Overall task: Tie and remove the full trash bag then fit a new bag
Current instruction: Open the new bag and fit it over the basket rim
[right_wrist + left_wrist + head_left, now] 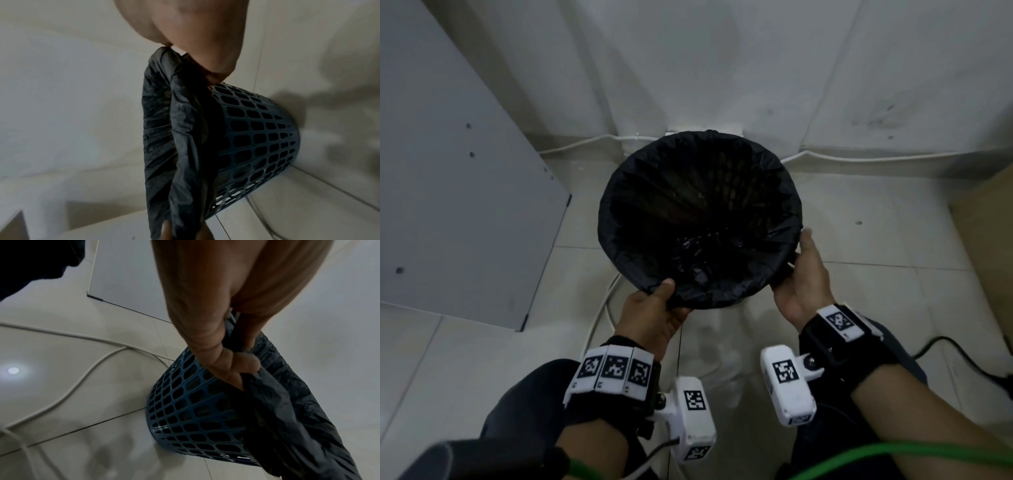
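A blue lattice trash basket (195,410) stands on the tiled floor against the wall, lined with a black trash bag (698,212) whose hem is folded over the rim. Crumpled black plastic lies at the bottom inside. My left hand (657,308) grips the bag's hem at the near left of the rim, thumb on top and fingers (236,365) curled under the plastic. My right hand (803,274) pinches the hem (185,84) at the near right of the rim. The basket (257,134) shows below the fold in both wrist views.
A grey panel (448,171) leans at the left. White cables (599,315) run along the floor beside the basket and along the wall base. A black cable (962,356) lies at the right. A brown surface (989,240) sits at the far right.
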